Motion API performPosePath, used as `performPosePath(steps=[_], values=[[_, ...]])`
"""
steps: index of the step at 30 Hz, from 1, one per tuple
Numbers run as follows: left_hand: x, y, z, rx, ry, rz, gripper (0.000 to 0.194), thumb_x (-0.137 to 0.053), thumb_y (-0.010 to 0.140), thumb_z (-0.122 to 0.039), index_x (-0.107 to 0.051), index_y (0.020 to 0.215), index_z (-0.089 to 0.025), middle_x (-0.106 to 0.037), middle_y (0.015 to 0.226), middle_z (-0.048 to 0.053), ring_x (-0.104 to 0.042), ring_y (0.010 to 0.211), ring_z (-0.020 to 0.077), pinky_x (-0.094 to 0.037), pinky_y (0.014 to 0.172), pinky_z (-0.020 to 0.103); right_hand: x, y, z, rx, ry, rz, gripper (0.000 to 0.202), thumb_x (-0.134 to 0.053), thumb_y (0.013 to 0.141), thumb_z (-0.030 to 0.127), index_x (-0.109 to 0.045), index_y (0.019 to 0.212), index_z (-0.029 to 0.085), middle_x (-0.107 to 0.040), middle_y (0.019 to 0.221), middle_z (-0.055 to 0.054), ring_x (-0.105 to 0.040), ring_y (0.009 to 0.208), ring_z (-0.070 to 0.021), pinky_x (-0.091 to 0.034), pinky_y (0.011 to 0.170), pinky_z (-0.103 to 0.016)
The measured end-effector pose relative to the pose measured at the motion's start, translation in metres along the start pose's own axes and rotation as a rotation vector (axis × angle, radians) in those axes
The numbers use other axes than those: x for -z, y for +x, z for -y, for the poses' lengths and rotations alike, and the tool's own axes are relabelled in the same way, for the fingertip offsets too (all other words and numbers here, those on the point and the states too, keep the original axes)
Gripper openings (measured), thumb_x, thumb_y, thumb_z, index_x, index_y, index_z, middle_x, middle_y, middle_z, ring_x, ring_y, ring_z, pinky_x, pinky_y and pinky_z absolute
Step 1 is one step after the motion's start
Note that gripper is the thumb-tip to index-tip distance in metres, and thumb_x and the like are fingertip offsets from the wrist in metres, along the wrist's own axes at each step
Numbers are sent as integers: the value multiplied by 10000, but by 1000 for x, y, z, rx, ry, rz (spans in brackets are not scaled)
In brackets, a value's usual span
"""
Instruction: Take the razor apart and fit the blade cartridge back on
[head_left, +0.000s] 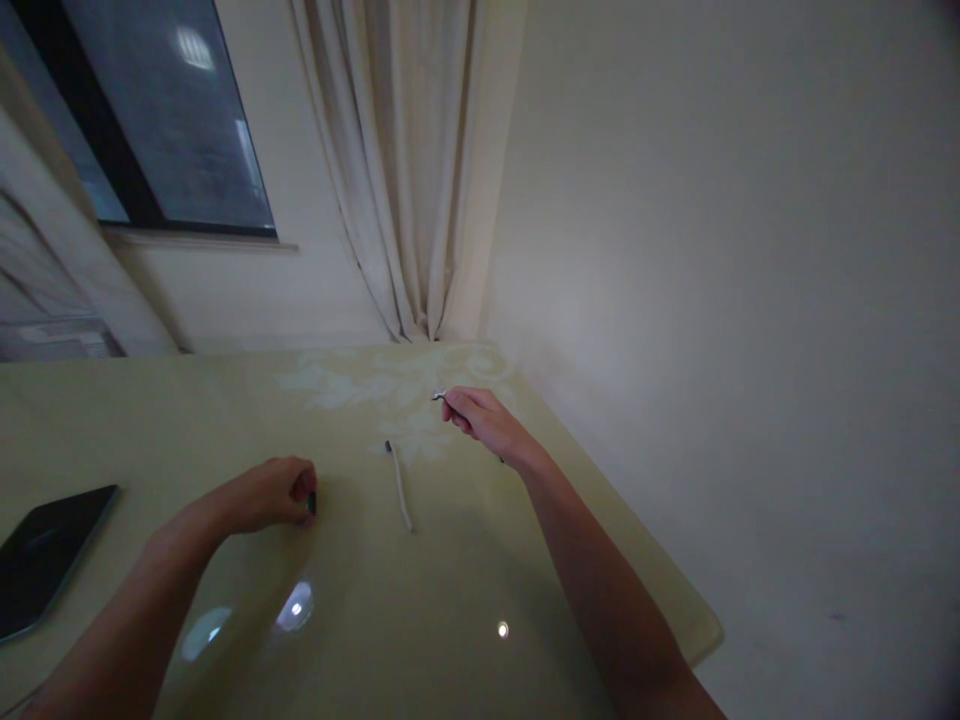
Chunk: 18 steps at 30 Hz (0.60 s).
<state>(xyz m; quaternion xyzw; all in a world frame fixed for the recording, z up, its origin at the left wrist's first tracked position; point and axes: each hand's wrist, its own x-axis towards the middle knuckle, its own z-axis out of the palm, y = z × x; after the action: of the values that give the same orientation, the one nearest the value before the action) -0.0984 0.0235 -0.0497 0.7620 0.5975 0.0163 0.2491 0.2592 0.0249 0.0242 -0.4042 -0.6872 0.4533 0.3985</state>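
Note:
My left hand point(281, 492) is at the left of the table, its thumb and fingers closed on a small dark object point(311, 503). Further back and to the right, my right hand point(480, 415) grips a thin tool with a small metallic tip point(439, 395) that points left; its dark end shows below the wrist. Between the hands a thin white stick with a dark end point(401, 487) lies on the table, touched by neither hand.
A dark tablet-like slab point(52, 550) lies at the table's left. The pale green table point(420, 640) has a glossy top and meets a wall on the right. Curtains point(405, 180) and a window point(172, 110) stand behind it.

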Motion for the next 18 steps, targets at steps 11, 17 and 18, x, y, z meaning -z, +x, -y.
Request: performPosePath(steps=[11,17,18], values=[[30,-23,-113,-405,-28,-413,376,-745,828,-471,-709,1135,-258,-759,1029,38,-650,816,216,-479,744,324,-13,2,5,-55,130,32,340,-710,858,492,-738,834,154,-532,644,40,-336,515,-86,-191,489,-263],[29,-26,-145,-563,-97,-601,345,-749,846,-366,-710,1171,-258,-705,923,-4,-564,686,160,-453,676,288,-14,-3,11,-115,344,175,331,-804,797,482,-756,862,162,-467,553,81,-227,465,-74,-100,448,-275],[28,-26,-144,-581,-110,-612,343,-751,846,-360,-710,1171,-257,-702,921,-8,-553,673,152,-451,666,283,-14,-4,11,-115,352,181,327,-816,785,475,-760,864,162,-484,554,78,-233,466,-74,-102,447,-274]])
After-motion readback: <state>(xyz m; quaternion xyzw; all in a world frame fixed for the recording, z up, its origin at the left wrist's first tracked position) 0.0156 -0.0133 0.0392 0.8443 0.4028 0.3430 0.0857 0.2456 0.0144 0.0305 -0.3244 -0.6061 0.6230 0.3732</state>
